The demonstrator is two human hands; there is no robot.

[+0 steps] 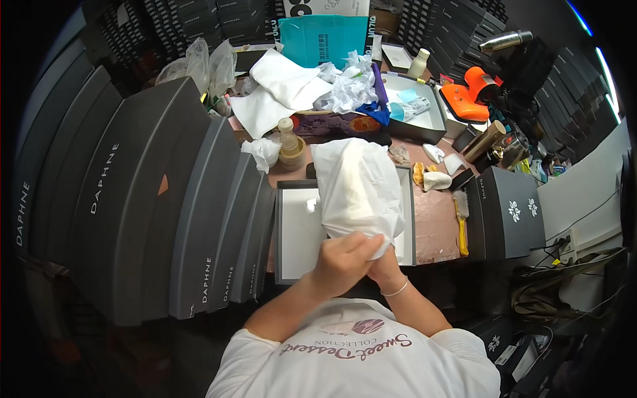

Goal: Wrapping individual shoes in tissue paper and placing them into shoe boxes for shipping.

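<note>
A pinkish-brown tabletop (434, 229) carries an open grey box (298, 229) with a white interior. To the left of the open box, a long row of dark grey boxes (133, 199) stands packed side by side. To its right is another dark box (507, 219), closed and bearing white marks. Well beyond the open box, at the back, rises a turquoise carton (325, 40). The white paper bundle (358, 192) is over the right part of the open box, its creased wrapping showing a paler, yellowish shape through it; whether it touches the box floor cannot be told. White sheets (275, 86) lie beyond the open box, and an orange device (464, 103) sits farther back to its right. At the near edge of the open box, the left hand (342, 262) has its fingers bent and closed on the near end of the paper. The right hand (385, 267) is just beside it, at the same end, but its fingers are mostly hidden, so their state cannot be told. A beige bottle (287, 136) stands near the open box's far left corner, and a yellow-handled brush (462, 242) lies to the box's right
</note>
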